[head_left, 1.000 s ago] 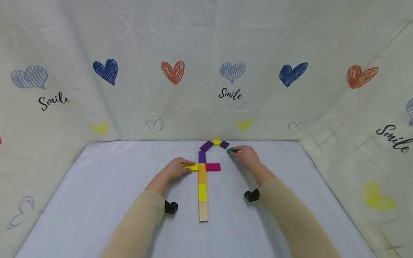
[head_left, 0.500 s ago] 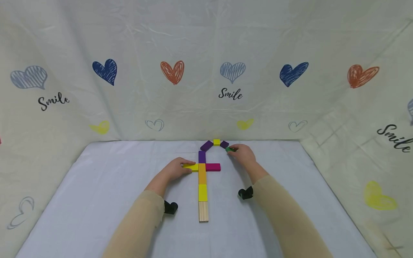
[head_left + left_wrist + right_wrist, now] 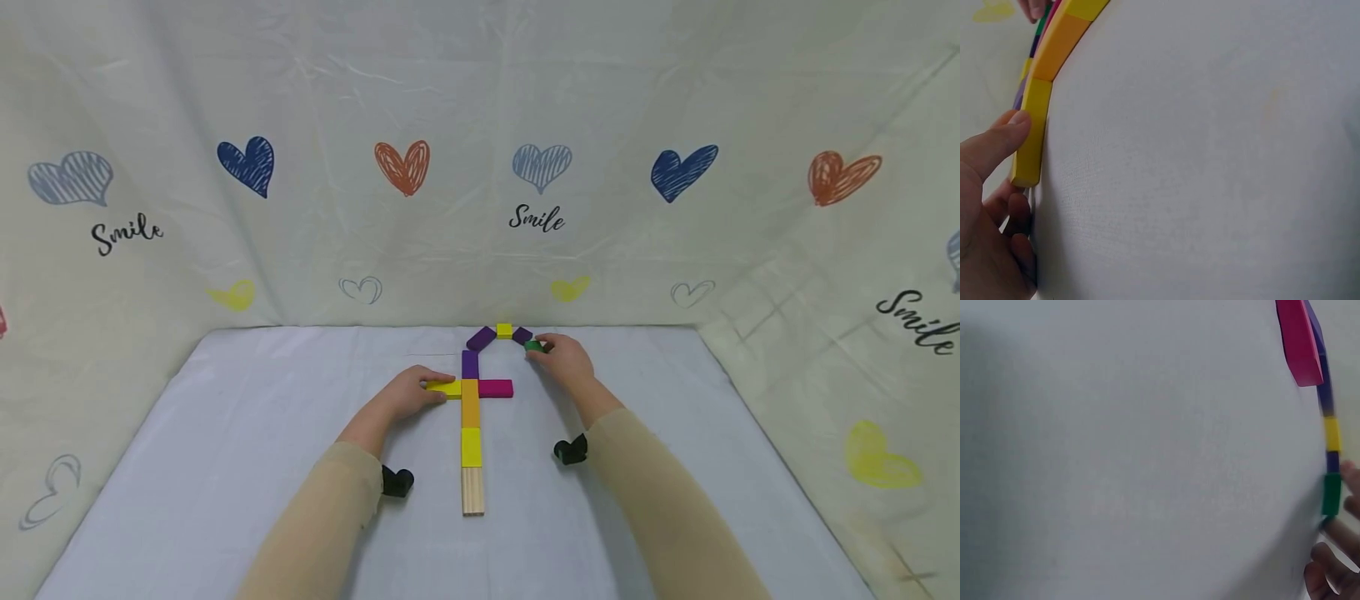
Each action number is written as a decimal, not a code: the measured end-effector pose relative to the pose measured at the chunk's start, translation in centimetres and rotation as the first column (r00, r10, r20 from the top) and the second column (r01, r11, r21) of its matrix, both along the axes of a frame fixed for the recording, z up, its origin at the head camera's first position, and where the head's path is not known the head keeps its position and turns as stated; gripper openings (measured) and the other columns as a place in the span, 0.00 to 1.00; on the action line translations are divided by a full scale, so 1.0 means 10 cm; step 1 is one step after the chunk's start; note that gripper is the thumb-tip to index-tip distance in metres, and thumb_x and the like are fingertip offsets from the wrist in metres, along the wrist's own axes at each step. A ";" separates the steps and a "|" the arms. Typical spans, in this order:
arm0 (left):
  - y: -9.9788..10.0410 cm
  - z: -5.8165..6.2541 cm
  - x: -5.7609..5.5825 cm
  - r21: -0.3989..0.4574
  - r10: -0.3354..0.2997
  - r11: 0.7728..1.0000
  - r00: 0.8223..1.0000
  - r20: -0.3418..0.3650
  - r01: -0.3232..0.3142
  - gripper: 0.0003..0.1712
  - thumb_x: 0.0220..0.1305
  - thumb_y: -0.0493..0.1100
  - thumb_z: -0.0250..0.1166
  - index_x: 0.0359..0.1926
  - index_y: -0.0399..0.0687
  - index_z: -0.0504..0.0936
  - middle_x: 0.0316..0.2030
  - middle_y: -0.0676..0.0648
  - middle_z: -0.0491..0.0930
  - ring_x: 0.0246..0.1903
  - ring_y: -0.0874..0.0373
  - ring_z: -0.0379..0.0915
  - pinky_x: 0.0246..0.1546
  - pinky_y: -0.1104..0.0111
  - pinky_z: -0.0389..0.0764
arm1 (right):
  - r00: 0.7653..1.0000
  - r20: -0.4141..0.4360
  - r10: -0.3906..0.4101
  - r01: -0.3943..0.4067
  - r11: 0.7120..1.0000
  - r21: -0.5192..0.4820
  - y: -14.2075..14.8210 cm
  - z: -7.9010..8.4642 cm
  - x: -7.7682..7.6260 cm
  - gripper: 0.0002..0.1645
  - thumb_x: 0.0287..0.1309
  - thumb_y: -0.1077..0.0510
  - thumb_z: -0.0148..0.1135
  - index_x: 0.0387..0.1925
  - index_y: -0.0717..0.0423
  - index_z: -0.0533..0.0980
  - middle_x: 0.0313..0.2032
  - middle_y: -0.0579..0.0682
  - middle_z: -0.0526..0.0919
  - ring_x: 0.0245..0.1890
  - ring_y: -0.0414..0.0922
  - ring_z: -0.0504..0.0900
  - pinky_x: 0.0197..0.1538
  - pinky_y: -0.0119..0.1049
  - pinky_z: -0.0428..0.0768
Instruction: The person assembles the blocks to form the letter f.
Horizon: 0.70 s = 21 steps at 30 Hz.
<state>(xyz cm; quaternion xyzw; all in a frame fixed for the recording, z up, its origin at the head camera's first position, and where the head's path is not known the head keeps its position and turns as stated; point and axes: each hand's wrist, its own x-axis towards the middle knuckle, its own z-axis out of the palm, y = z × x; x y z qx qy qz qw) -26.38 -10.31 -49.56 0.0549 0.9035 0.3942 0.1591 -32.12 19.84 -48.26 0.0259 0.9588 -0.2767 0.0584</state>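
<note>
My left hand (image 3: 408, 392) pinches a yellow block (image 3: 1035, 134) at its outer end, thumb on one side and fingers on the other. That block's inner end meets an orange block (image 3: 470, 403). At the far right of the curve, my right hand (image 3: 566, 362) has thumb and fingers at a small green block (image 3: 533, 346), which lies beside a small dark purple block (image 3: 522, 336). A yellow cube (image 3: 504, 331) and a slanted purple block (image 3: 481, 338) continue the curve to an upright purple block (image 3: 470, 364). A magenta block (image 3: 496, 389) sticks out right of the orange one.
Below the orange block, a second yellow block (image 3: 471, 447) and a plain wood block (image 3: 472, 492) extend the line toward the person. All lie flat on a white cloth (image 3: 247, 450). A curtain (image 3: 457, 250) printed with hearts rises just behind the curve.
My right hand has moved slightly left and away from the person, bringing the green block up to the small dark purple one. The left hand has stayed on the yellow block.
</note>
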 end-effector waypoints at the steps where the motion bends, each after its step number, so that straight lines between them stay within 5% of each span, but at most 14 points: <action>1: 0.00 0.00 0.00 -0.002 0.000 1.000 1.000 -0.002 0.000 0.20 0.66 0.45 0.67 0.57 0.67 0.83 0.62 0.47 0.74 0.65 0.45 0.63 0.67 0.45 0.62 | 1.000 -0.002 0.000 0.000 1.000 -0.002 0.00 0.00 0.01 0.32 0.64 0.44 0.64 0.65 0.51 0.73 0.53 0.56 0.80 0.52 0.53 0.76 0.58 0.49 0.75; 13: 0.01 0.00 0.03 -0.039 0.005 0.999 1.000 -0.009 -0.005 0.21 0.66 0.47 0.67 0.59 0.68 0.82 0.61 0.45 0.71 0.63 0.45 0.64 0.66 0.46 0.65 | 1.000 -0.010 0.016 -0.017 0.997 -0.078 0.11 -0.01 0.08 0.33 0.66 0.39 0.59 0.67 0.49 0.70 0.53 0.54 0.79 0.42 0.49 0.78 0.46 0.42 0.80; 21: 0.00 -0.03 0.00 -0.023 0.014 1.000 1.000 -0.001 -0.014 0.27 0.67 0.52 0.64 0.67 0.71 0.74 0.66 0.42 0.67 0.61 0.44 0.64 0.64 0.45 0.66 | 0.993 -0.051 0.105 -0.109 0.991 -0.073 0.19 0.05 0.22 0.34 0.66 0.42 0.61 0.68 0.53 0.70 0.56 0.57 0.78 0.52 0.54 0.77 0.51 0.47 0.80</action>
